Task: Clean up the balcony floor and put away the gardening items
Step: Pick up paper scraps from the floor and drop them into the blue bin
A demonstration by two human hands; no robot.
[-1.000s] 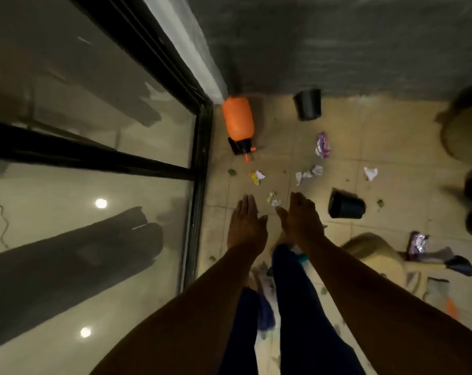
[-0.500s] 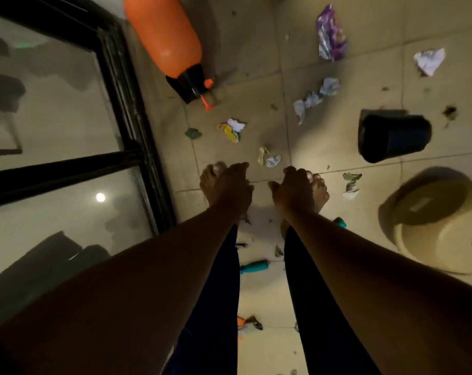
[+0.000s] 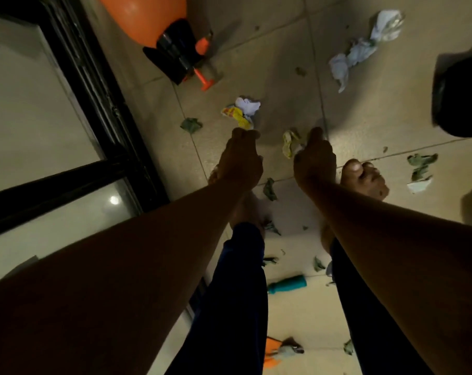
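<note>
Tiled floor [image 3: 364,109]: orange sprayer [image 3: 159,25] lying flat, nozzle toward hands [image 3: 278,161].

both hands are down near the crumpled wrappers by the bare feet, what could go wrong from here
1. The right hand touches the pale wrapper, but the grip is hidden; it might slip.
2. The left hand nears the yellow and white wrapper; bare feet among scattered leaves could slip.
3. The teal-handled tool lies between the legs, a possible trip hazard.
</note>
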